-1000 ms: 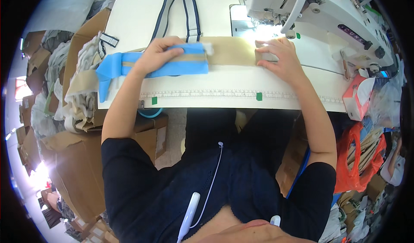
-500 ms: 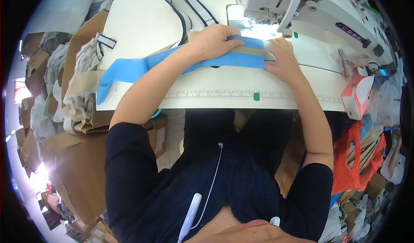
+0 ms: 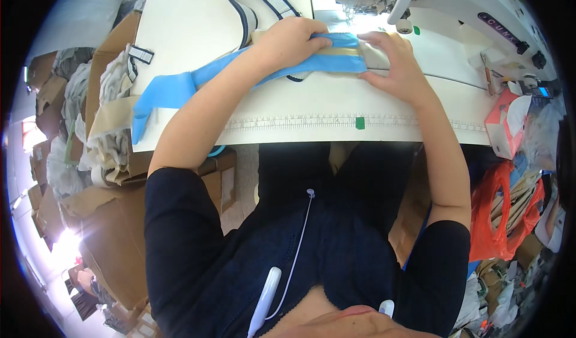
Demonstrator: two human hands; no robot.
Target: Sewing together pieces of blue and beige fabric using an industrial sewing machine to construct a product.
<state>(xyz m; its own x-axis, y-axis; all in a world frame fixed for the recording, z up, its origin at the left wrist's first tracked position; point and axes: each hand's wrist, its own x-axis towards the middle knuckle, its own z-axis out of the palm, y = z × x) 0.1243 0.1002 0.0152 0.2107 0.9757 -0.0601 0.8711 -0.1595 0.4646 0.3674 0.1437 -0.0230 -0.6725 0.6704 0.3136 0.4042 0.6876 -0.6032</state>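
Note:
My left hand (image 3: 291,44) grips a long blue strip (image 3: 327,62) with a beige band along it, lying at a slant just before the sewing machine's lit needle area (image 3: 369,20). My right hand (image 3: 401,68) is spread at the strip's right end, thumb and index at opposite edges, touching it. The strip's folded left end (image 3: 157,95) overlaps beige fabric (image 3: 113,116). Dark-edged webbing straps (image 3: 245,17) lie behind it.
A white sewing machine (image 3: 462,5) fills the table's back right. A printed ruler (image 3: 300,121) runs along the front edge. At the right are a pink box (image 3: 503,137) and a red bag (image 3: 498,218); cardboard boxes (image 3: 114,236) of fabric line the left.
Both hands and the blue strip have moved away from me toward the machine, the left hand also rightward. The strip now covers the beige piece that lay before the needle.

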